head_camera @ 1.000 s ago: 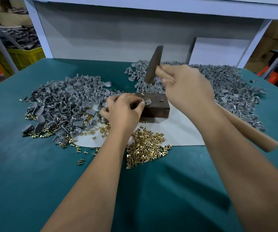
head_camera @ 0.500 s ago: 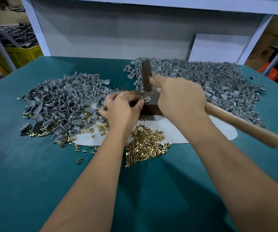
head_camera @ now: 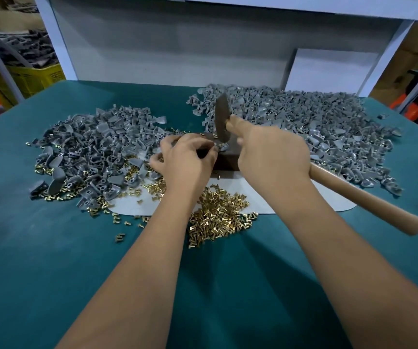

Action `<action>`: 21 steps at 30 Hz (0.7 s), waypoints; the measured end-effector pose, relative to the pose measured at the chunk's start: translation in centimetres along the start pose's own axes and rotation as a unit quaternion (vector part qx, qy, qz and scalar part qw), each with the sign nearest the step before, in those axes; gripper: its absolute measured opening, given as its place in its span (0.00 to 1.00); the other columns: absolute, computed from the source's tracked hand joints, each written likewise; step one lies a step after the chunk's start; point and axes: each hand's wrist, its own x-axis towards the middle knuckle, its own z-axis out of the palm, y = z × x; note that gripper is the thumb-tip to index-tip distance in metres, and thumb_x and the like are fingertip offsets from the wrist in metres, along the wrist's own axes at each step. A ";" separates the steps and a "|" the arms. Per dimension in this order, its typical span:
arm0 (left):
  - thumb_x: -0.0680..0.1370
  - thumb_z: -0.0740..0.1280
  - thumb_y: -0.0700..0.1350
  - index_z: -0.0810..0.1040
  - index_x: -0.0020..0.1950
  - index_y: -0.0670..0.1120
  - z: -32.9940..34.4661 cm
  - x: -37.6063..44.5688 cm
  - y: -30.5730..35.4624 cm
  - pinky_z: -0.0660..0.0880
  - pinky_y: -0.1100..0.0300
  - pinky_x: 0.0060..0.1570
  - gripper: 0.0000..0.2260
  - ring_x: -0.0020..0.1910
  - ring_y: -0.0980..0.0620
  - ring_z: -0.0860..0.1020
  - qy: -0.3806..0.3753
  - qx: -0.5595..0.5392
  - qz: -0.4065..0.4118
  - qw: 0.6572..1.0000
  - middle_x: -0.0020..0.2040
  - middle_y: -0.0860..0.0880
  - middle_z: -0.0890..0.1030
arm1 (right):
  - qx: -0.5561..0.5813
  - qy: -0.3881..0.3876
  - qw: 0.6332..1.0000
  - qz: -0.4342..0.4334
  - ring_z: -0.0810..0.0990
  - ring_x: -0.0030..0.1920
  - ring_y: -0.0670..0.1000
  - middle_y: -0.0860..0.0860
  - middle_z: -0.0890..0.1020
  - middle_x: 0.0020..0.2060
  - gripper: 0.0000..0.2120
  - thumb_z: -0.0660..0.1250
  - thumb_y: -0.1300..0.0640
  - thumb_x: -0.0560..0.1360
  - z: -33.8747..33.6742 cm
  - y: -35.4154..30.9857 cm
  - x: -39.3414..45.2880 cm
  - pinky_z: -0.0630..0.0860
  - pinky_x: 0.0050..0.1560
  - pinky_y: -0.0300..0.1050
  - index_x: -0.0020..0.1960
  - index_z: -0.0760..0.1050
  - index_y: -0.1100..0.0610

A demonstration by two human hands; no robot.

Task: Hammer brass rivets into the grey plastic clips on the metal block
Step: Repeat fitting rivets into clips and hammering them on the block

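A green tabletop is carrying everything, running back to a white panel along its far edge. Toward the far right corner a broad heap of grey plastic clips is spreading out, and a second clip pile is lying toward the left edge. A white sheet is sitting in the middle of the tabletop, between the piles. On its near edge a mound of brass rivets is spilling onto the green, with more rivets scattered among the left pile.

The dark metal block is resting on the far part of the white sheet, at the centre of the tabletop. The right hand is wrapping round the wooden handle of a hammer close to the head, the handle trailing back toward the right edge; the hammer head is hanging just above the block. The left hand is curling over the block's left side, its fingertips pinching a single grey clip on the block's top, directly under the hammer head.
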 end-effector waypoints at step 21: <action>0.76 0.70 0.56 0.85 0.47 0.57 -0.1 -0.1 0.2 0.53 0.45 0.63 0.06 0.68 0.52 0.61 0.004 0.010 -0.002 1.000 0.57 0.63 0.80 | 0.044 0.002 0.999 0.014 0.72 0.31 0.55 0.51 0.81 0.37 0.25 0.61 0.57 0.78 0.7 0.0 -0.2 0.54 0.25 0.40 0.70 0.62 0.36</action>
